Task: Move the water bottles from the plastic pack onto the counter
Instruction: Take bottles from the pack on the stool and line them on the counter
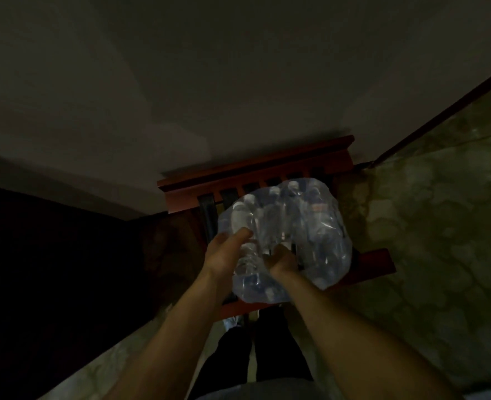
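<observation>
The plastic pack (284,241) of water bottles sits on the seat of a reddish wooden chair (256,171), right in front of the person and between two stretches of pale patterned surface. One of them, the counter (440,212), runs along the right side, near the chair. Through the clear wrap several bottles (319,215) show as pale caps and cloudy bodies, packed close; how many there are cannot be told in this dim, blurred light.

The left hand (224,252) is at the near left part of the pack, its fingers (243,233) curled over the film or a bottle just under it. The right hand (281,259) is pressed in at the near middle, fingers bent and half buried in the wrap. Whether either one grips a bottle or only the plastic is not clear.

As a judgement: full bottles make the whole pack heavy, and the thin film is soft, slippery and quick to tear, so lifting by the wrap alone risks a spill. Each bottle is stiff enough at the neck and shoulder, so that is the place to take hold, one at a time, through an opening in the film, while the other hand steadies the pack on the chair
</observation>
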